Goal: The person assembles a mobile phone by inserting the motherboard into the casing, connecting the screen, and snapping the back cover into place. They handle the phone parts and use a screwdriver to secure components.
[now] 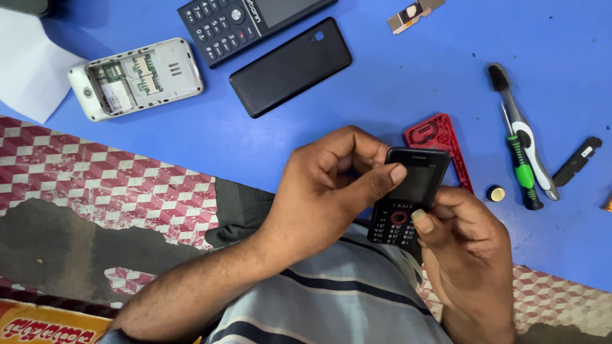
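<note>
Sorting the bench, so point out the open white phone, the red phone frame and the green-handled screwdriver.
open white phone (137, 78), head view, on its exposed inner compartment.
red phone frame (440, 137), head view, on its upper part, beside the held phone.
green-handled screwdriver (523, 167), head view, on the green grip.

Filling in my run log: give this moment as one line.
left hand: grips black keypad phone | right hand: holds phone's lower end | red frame behind | screwdrivers on blue table

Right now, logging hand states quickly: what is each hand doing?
Left hand: closed on the top of the small black keypad phone, thumb on its screen.
Right hand: closed on the same phone's lower end.
</note>
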